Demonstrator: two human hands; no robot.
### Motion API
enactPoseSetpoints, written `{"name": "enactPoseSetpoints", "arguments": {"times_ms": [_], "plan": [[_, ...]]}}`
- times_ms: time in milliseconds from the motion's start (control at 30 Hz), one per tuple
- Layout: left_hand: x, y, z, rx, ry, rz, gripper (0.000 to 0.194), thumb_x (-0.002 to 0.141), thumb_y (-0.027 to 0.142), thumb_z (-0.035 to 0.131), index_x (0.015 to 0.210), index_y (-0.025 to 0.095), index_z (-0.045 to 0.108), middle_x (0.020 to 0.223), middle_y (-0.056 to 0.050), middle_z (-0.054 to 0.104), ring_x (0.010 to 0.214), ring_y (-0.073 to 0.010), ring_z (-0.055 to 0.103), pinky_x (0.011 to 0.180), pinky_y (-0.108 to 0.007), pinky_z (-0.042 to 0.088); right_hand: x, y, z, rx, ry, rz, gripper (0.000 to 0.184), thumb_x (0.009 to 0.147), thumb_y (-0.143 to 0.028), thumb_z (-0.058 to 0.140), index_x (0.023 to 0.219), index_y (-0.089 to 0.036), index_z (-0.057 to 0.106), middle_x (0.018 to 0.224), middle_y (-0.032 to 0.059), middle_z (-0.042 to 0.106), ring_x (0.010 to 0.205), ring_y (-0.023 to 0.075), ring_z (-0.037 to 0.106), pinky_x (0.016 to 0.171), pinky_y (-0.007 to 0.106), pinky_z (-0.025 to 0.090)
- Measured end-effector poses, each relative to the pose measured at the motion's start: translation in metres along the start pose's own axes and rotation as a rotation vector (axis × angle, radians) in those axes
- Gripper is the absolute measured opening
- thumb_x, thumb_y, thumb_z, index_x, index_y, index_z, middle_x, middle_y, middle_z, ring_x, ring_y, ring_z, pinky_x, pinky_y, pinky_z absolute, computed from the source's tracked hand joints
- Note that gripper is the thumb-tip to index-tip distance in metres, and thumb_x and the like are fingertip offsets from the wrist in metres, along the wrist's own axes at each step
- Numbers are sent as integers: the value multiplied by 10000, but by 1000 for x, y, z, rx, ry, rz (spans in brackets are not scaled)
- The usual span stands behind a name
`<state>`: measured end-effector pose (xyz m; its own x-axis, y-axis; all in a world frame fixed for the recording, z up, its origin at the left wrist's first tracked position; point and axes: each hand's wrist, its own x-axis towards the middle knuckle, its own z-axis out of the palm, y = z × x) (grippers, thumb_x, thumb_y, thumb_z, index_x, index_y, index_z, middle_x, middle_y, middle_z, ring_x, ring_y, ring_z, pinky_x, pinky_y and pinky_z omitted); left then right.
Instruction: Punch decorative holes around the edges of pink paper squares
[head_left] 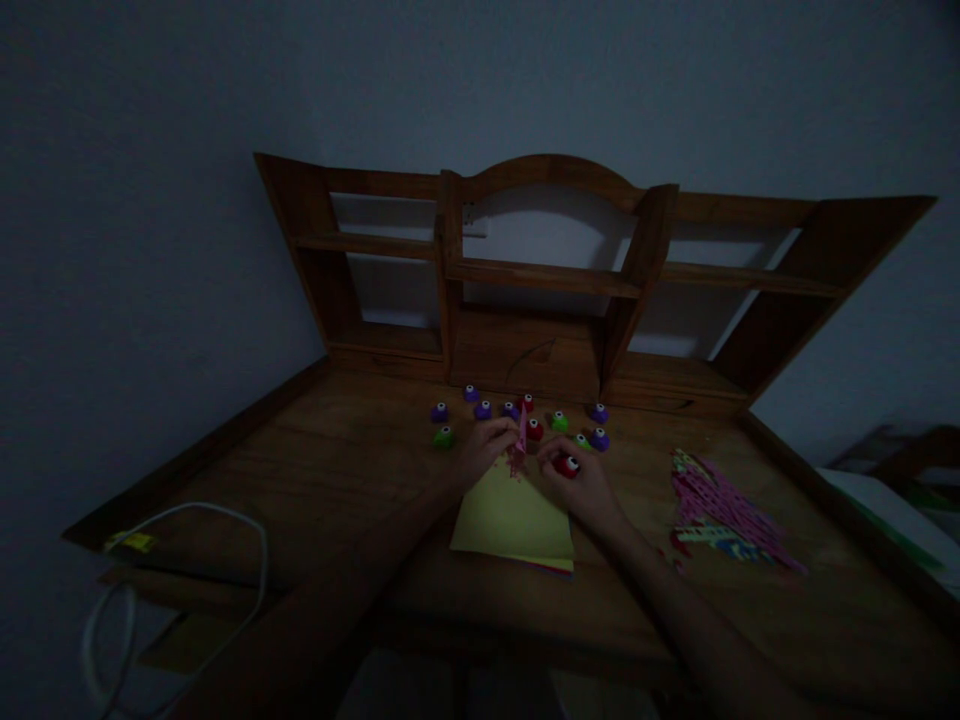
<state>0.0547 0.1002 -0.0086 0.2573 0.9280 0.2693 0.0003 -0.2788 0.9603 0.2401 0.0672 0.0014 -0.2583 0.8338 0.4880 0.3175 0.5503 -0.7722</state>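
My left hand [487, 447] is closed in a pinch on a pink paper strip [523, 428], which stands up over the far end of the paper stack. In the curled fingers of my right hand [589, 490] sits a small red craft punch [568, 467] with a white round mark on top. Between the hands, small reddish bits [516, 463] are scattered on a stack of yellow paper [514, 520]. Just beyond the hands stands another red punch [534, 430]. The strip and the held punch are apart.
Several purple and green punches, such as a purple one [440, 412] and a green one [443, 437], stand along the back of the wooden desk [345, 470]. Pink and coloured strips [724, 510] lie in a pile at right. A wooden shelf [544, 275] rises behind; a white cable [259, 540] loops at left.
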Motion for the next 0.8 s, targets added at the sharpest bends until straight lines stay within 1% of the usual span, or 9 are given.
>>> {"name": "enactPoseSetpoints", "arguments": {"times_ms": [100,200,300,433,567,667,800], "plan": [[0,1,2,-20,-13,-21,191,812,287,524,696,144,576,629,16,569,586,-115,526,577,-213,369,1,4,-1,10,29,37,66,764,-189,562,770,-178,627,802,31,665,764,178,601,733,288,442],[1,-1,3,-21,-10,-6,188,811,293,530,708,145,583,641,14,574,594,-113,521,580,-213,366,2,8,-3,40,50,51,78,766,-186,559,772,-180,636,799,29,667,763,178,599,744,291,438],[2,-3,2,-20,-5,8,185,813,298,525,730,147,595,651,12,573,601,-114,516,584,-217,369,4,14,-4,69,80,66,90,772,-222,568,765,-182,649,785,29,671,753,181,600,739,296,435],[2,-3,0,-4,-32,6,166,800,282,523,749,146,605,721,-6,599,644,-125,537,617,-228,393,6,22,-7,63,137,149,134,772,-284,571,761,-185,662,793,37,682,759,194,608,727,299,434],[2,-1,2,-35,-60,-5,157,808,285,542,754,148,597,723,-5,593,653,-123,534,623,-224,395,7,32,-14,-12,140,233,156,742,-301,562,730,-182,663,776,35,679,734,194,602,704,290,433],[1,1,4,-102,-82,-19,159,817,294,547,771,147,587,699,-1,585,620,-118,527,604,-224,395,6,39,-23,-58,122,278,153,725,-294,554,723,-178,653,734,27,665,677,178,583,649,267,423],[0,3,5,-121,-61,-45,172,820,313,559,774,148,577,705,-7,584,639,-123,534,611,-222,400,7,48,-36,-84,127,354,173,739,-299,527,661,-171,614,597,2,584,573,146,518,539,234,363]]}}
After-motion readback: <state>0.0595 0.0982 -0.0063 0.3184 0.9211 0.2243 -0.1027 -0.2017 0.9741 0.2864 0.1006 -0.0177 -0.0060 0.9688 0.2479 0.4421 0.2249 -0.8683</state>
